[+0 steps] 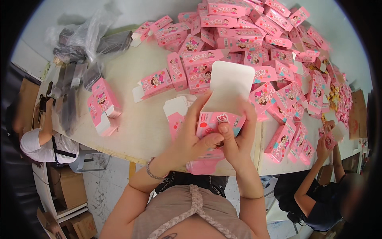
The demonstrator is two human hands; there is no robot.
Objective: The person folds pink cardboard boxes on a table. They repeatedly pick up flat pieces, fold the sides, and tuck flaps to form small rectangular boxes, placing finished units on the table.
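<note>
Between my two hands I hold a small pink carton [207,124] printed with cartoon figures, close above the table's front edge. Its white end flap [232,79] stands up, away from me. My left hand [191,135] grips the left side, thumb across the front; my right hand [236,137] grips the right side with its thumb beside the left one. Below the hands shows more pink card [203,165], and I cannot tell if it belongs to the same carton. Left of the hands lies a pink carton with a white flap [175,109], partly hidden by my left hand.
A big heap of pink cartons [238,40] covers the table's far middle and right. Opened cartons [104,104] lie at left. Clear plastic with dark packs [93,44] sits far left. Two other people work at the sides; the right one's hands [324,145] hold a pink carton.
</note>
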